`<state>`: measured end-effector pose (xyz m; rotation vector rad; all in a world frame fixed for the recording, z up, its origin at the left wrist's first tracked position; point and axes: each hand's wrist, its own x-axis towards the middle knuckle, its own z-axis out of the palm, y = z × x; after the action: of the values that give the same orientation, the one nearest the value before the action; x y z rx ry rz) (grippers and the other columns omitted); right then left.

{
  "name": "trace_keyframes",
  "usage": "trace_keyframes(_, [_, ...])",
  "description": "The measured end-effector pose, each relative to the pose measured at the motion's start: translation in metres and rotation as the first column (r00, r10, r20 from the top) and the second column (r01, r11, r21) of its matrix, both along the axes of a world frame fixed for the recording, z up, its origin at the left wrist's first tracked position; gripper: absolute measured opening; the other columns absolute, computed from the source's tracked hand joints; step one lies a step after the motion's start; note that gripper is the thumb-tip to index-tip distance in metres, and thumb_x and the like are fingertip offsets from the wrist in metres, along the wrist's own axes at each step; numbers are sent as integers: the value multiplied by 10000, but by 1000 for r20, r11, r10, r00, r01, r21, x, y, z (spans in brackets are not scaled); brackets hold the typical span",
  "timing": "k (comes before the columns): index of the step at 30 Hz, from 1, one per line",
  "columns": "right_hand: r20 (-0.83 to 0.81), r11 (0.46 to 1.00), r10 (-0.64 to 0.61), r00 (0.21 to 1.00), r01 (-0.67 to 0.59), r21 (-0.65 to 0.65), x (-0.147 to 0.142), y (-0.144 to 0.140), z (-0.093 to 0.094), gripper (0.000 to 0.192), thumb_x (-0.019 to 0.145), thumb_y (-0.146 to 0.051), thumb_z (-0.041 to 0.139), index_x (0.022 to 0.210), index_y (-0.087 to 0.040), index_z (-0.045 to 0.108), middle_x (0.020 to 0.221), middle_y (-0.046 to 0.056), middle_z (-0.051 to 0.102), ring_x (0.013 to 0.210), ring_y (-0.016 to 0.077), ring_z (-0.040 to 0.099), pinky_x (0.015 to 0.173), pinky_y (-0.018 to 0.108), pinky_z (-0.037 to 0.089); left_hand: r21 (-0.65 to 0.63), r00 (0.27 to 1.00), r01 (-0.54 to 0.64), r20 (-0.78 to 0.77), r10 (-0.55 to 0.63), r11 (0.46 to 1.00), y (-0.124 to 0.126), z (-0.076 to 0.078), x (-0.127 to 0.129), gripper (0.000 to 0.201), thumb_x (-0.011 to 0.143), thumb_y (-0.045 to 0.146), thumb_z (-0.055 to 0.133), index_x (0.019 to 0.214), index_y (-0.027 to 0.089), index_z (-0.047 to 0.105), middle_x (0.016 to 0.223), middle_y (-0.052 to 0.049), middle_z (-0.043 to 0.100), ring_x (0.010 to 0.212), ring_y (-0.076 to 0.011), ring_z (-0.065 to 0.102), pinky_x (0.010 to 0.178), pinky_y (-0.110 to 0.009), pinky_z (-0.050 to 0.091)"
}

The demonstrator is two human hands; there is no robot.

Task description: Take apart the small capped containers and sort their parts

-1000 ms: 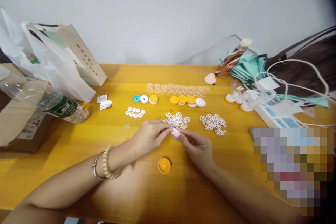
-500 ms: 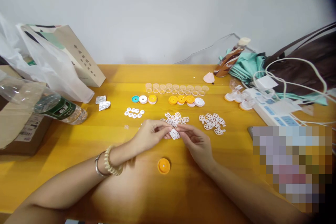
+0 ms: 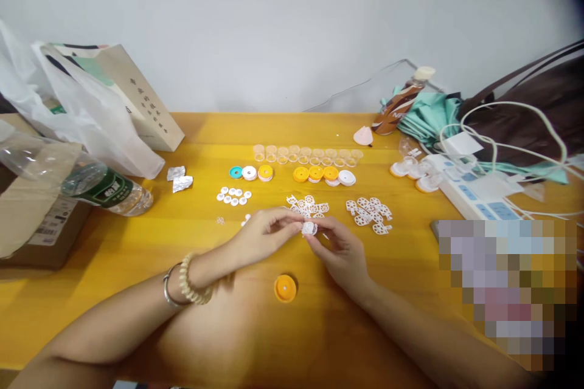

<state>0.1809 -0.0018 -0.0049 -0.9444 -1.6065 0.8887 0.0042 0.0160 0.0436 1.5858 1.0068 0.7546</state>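
My left hand (image 3: 262, 236) and my right hand (image 3: 340, 250) meet over the yellow table (image 3: 137, 249), both pinching one small white plastic wheel piece (image 3: 309, 228) between the fingertips. Just behind the fingers lies a pile of white spoked pieces (image 3: 308, 205), with a second pile (image 3: 370, 211) to its right. An orange cap (image 3: 285, 287) lies on the table below my hands. A beaded bracelet and a metal bangle sit on my left wrist.
Further back are a row of clear little cups (image 3: 305, 154), coloured round caps (image 3: 314, 174) and small white discs (image 3: 233, 196). At the left lie a water bottle (image 3: 107, 189), a cardboard box (image 3: 41, 219) and a plastic bag (image 3: 91, 115). A power strip (image 3: 474, 191), cables and a brown bag crowd the right.
The white piece has been turned between my fingertips and drawn in closer between both hands. My hands stay in nearly the same spot.
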Motion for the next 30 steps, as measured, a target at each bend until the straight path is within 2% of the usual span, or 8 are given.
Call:
trace_keyframes(2, [17,1000,-3,1000,3,-4,0,1,0,211,797,-179,592,1000,-237,601,851,32,624,767,157,593,707,300,509,131,999,-22,-31,26,991,-2,3,-1,257,829,291,586,1050,167,627,966,-64,691,832,-133,642,757,-254,522])
trace_keyframes(4, [40,1000,-5,999,5,-1,-1,1,2,206,790,-170,592,985,-232,607,842,30,626,750,153,594,695,293,510,257,996,-8,-84,31,966,-5,5,-3,263,816,275,607,1059,176,630,975,-59,697,828,-133,652,766,-251,526])
trace_keyframes(8, [63,999,-7,998,5,32,-2,-1,5,187,769,-139,594,935,-223,614,800,20,630,703,140,592,671,276,513,504,977,67,-209,46,861,-10,3,-6,211,837,227,576,1030,189,652,927,-39,715,783,-117,663,717,-221,526])
trace_keyframes(11, [61,999,1,998,-4,54,-2,-3,5,182,760,-125,596,916,-220,606,792,14,631,687,133,593,660,266,513,613,968,100,-242,66,784,-13,-1,-7,211,837,224,574,1032,180,645,897,-39,718,737,-113,661,653,-209,524])
trace_keyframes(13, [62,999,4,998,-7,44,-2,-4,4,182,761,-124,596,915,-218,603,804,16,637,696,135,602,668,267,518,643,960,104,-264,91,759,-14,-2,-6,204,840,214,565,1024,170,640,866,-40,718,698,-114,655,625,-217,521])
trace_keyframes(19, [50,1000,4,999,-4,10,-4,-5,2,169,749,-136,604,893,-225,607,806,21,651,709,150,628,683,283,536,564,953,89,-288,95,821,-18,0,-2,190,835,199,542,991,148,638,896,-75,714,751,-145,665,683,-263,538])
trace_keyframes(23, [34,1000,-28,999,28,4,-5,-6,4,159,744,-154,608,883,-229,619,811,24,667,711,156,638,695,293,548,542,967,33,-230,111,840,-17,0,-1,193,825,187,547,987,151,645,925,-78,715,777,-146,673,701,-256,542])
trace_keyframes(30, [-1,998,-5,1000,5,-62,-4,-4,0,191,768,-166,598,949,-226,615,849,37,659,758,163,638,721,309,544,475,972,0,-207,112,880,-13,0,-2,214,811,185,570,1010,179,647,939,-54,709,798,-141,658,723,-255,527])
